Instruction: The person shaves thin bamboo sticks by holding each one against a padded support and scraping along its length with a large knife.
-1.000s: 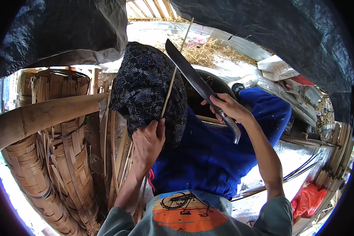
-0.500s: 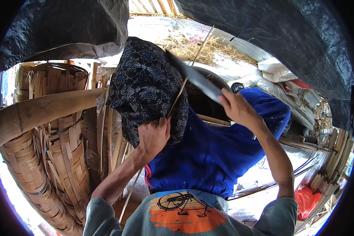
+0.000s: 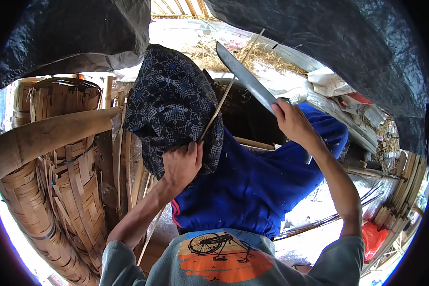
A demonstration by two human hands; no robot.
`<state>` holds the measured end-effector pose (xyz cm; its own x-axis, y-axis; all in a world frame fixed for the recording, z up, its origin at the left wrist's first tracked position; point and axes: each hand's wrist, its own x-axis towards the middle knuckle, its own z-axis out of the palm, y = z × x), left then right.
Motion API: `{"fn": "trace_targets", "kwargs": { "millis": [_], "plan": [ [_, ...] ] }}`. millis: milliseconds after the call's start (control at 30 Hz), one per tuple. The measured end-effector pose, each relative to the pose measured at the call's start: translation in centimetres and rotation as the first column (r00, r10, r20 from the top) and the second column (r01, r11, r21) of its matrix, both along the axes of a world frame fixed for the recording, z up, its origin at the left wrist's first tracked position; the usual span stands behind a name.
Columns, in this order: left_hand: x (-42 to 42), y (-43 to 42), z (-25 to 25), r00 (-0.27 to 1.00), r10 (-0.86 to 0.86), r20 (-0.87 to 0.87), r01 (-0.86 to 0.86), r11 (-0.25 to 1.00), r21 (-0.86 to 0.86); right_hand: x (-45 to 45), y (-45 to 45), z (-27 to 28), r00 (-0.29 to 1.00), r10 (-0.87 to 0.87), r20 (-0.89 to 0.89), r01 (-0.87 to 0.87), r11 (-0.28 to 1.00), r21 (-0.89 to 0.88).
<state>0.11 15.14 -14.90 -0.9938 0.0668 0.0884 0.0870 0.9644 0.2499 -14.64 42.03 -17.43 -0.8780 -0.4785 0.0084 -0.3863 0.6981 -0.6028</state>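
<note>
Knife (image 3: 248,80) and strip (image 3: 224,98) in hands (image 3: 182,163); woven basket (image 3: 64,101) alongside — contents unclear.

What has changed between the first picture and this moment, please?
The right hand has moved a little up and to the right with the knife. The thin strip now leans further right at its upper end. Nothing was visibly taken up or let go: the left hand still holds the strip, in front of the patterned cloth, which stays about where it was.
</note>
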Motion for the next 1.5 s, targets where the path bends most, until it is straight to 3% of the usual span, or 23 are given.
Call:
{"fn": "trace_targets", "kwargs": {
  "millis": [33,100,133,300,367,467,500,567,600,633,667,700,733,833,900,967,1033,1167,1233,1267,1333,1467,1500],
  "plan": [
    [-0.2,0.0,0.0,1.0,0.006,0.007,-0.006,1.0,0.0,0.4,-0.2,0.5,1.0,0.001,-0.001,-0.001,1.0,-0.003],
    [0.0,-0.1,0.1,1.0,0.023,0.018,-0.023,1.0,-0.005,2.4,-0.7,2.6,0.921,0.117,0.372,-0.163,0.982,0.094],
    [-0.1,-0.1,0.1,0.999,0.035,0.023,-0.035,0.999,-0.011,3.7,-0.5,2.3,0.964,0.179,0.198,-0.182,0.983,-0.003],
    [-0.2,-0.2,0.1,1.0,0.021,0.014,-0.021,1.0,0.004,0.0,0.8,0.5,0.99,0.02,0.137,-0.027,0.999,0.046],
    [-0.3,-0.3,0.3,0.999,0.036,0.028,-0.037,0.999,0.028,1.0,0.6,0.8,0.992,0.079,-0.099,-0.082,0.996,-0.032],
    [-0.7,-0.2,0.5,0.997,0.062,0.043,-0.064,0.997,0.041,3.9,-0.2,3.4,0.889,0.179,0.422,-0.185,0.982,-0.028],
    [-1.1,-0.3,0.5,0.998,0.059,0.037,-0.061,0.997,0.045,5.0,0.1,2.8,0.945,0.186,0.269,-0.174,0.982,-0.069],
    [-1.4,-0.9,0.7,0.996,0.09,-0.008,-0.085,0.959,0.27,5.1,0.9,2.5,0.887,0.12,0.445,-0.083,0.991,-0.102],
    [-1.5,-1.0,1.3,0.991,0.122,-0.063,-0.098,0.949,0.299,5.0,1.1,3.0,0.887,0.124,0.444,-0.087,0.991,-0.104],
    [-1.8,-1.3,2.2,0.99,0.128,-0.063,-0.104,0.95,0.294,4.8,1.1,4.2,0.768,0.109,0.631,-0.025,0.99,-0.14],
    [-2.1,-1.8,3.1,0.951,0.19,0.244,-0.285,0.845,0.452,4.8,0.9,4.8,0.608,0.102,0.787,0.043,0.986,-0.161],
    [-2.3,-2.2,3.8,0.828,0.176,0.532,-0.488,0.695,0.528,5.0,0.6,4.7,0.605,0.111,0.788,0.038,0.985,-0.168],
    [-2.4,-2.5,4.1,0.757,0.131,0.64,-0.588,0.565,0.579,5.3,0.4,4.5,0.52,0.248,0.817,0.057,0.945,-0.323],
    [-2.4,-2.8,3.1,0.758,0.11,0.643,-0.612,0.461,0.643,6.7,-0.7,3.8,0.381,0.402,0.832,0.205,0.841,-0.5],
    [-2.4,-3.0,2.5,0.778,0.081,0.623,-0.589,0.439,0.678,7.2,-1.5,3.3,0.437,0.494,0.751,0.151,0.783,-0.603],
    [-2.0,-3.0,2.0,0.791,0.059,0.609,-0.575,0.413,0.706,6.8,-2.6,4.1,0.484,0.443,0.755,0.061,0.844,-0.534],
    [-1.5,-2.8,1.7,0.84,0.058,0.54,-0.538,0.219,0.814,6.2,-3.6,5.2,0.622,0.359,0.696,-0.081,0.913,-0.399],
    [-0.8,-3.5,3.2,0.775,0.015,0.632,-0.621,0.204,0.757,6.3,-4.3,4.3,0.621,0.225,0.751,0.089,0.931,-0.353],
    [-0.2,-3.7,3.5,0.723,0.066,0.688,-0.652,0.394,0.648,6.0,-4.1,3.3,0.445,0.172,0.879,0.094,0.967,-0.237],
    [0.2,-3.6,4.2,0.722,0.067,0.689,-0.654,0.394,0.646,5.9,-4.2,3.4,0.444,0.172,0.88,0.093,0.967,-0.237],
    [0.9,-3.0,6.8,0.729,0.207,0.653,-0.545,0.752,0.37,6.0,-4.5,3.8,0.426,0.149,0.892,0.111,0.97,-0.216],
    [2.7,-2.5,8.4,0.777,0.245,0.58,-0.523,0.764,0.378,6.3,-4.6,3.9,0.489,0.156,0.858,0.087,0.97,-0.226],
    [2.5,-2.4,8.1,0.775,0.251,0.58,-0.527,0.764,0.374,6.7,-4.7,3.9,0.586,0.159,0.795,0.037,0.974,-0.222]
  ]
}}
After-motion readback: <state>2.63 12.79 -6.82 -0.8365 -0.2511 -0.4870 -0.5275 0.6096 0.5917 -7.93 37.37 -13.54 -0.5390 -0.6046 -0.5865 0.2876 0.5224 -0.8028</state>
